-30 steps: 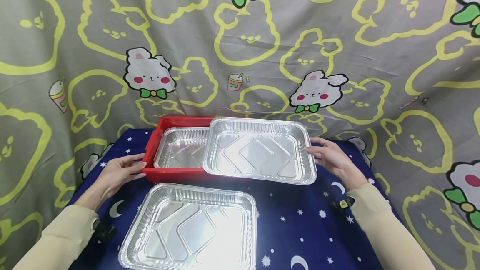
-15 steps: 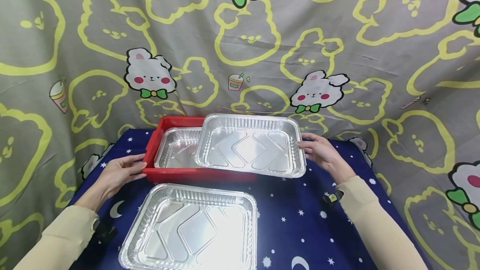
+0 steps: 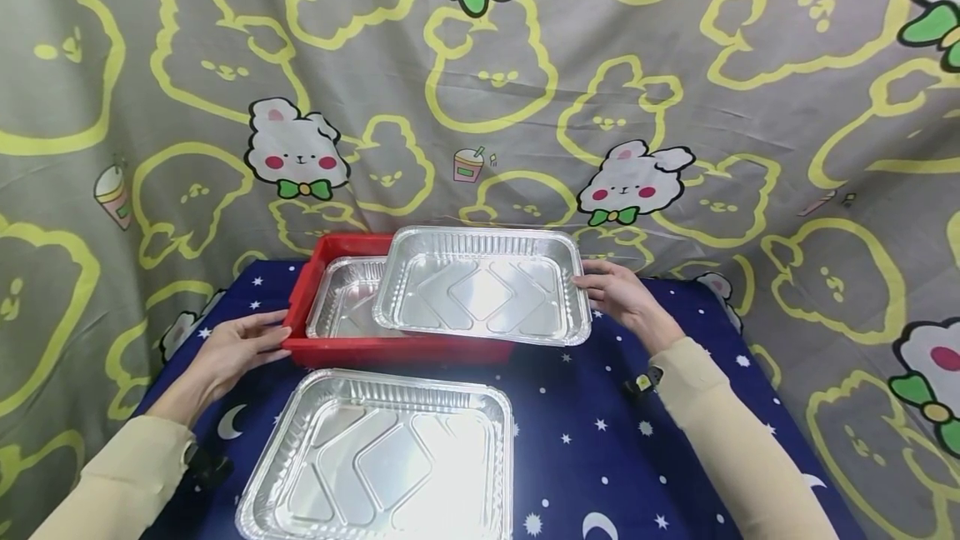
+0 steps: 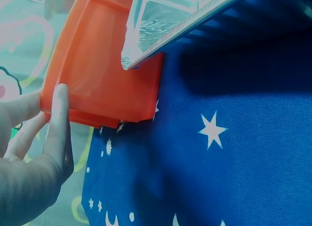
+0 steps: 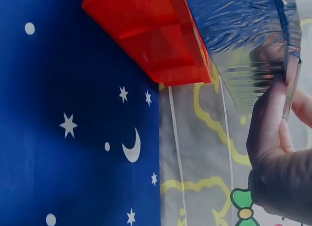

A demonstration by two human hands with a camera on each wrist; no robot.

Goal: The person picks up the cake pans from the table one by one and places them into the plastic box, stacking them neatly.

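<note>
My left hand (image 3: 232,352) grips the left front corner of a red plastic bin (image 3: 390,350), thumb and fingers on its walls. Inside the bin sits a foil pan (image 3: 351,294), partly covered by a second foil pan (image 3: 480,290) tilted above it. My right hand (image 3: 622,294) pinches the right rim of that upper pan, its underside (image 5: 239,21) showing beside the bin in the right wrist view. The left wrist view shows my fingertips (image 4: 61,92) on the bin's edge, with the upper pan's corner (image 4: 129,60) over the bin.
A third foil pan (image 3: 393,457) lies on the dark blue star-and-moon cloth (image 3: 585,423) in front of the bin. Behind the table hangs a grey curtain (image 3: 510,123) with bunny and bear outlines. Black devices are strapped on both wrists.
My right hand has moved left with the held foil pan, bringing it further over the red bin and covering more of the pan inside. My left hand stays at the bin's corner.
</note>
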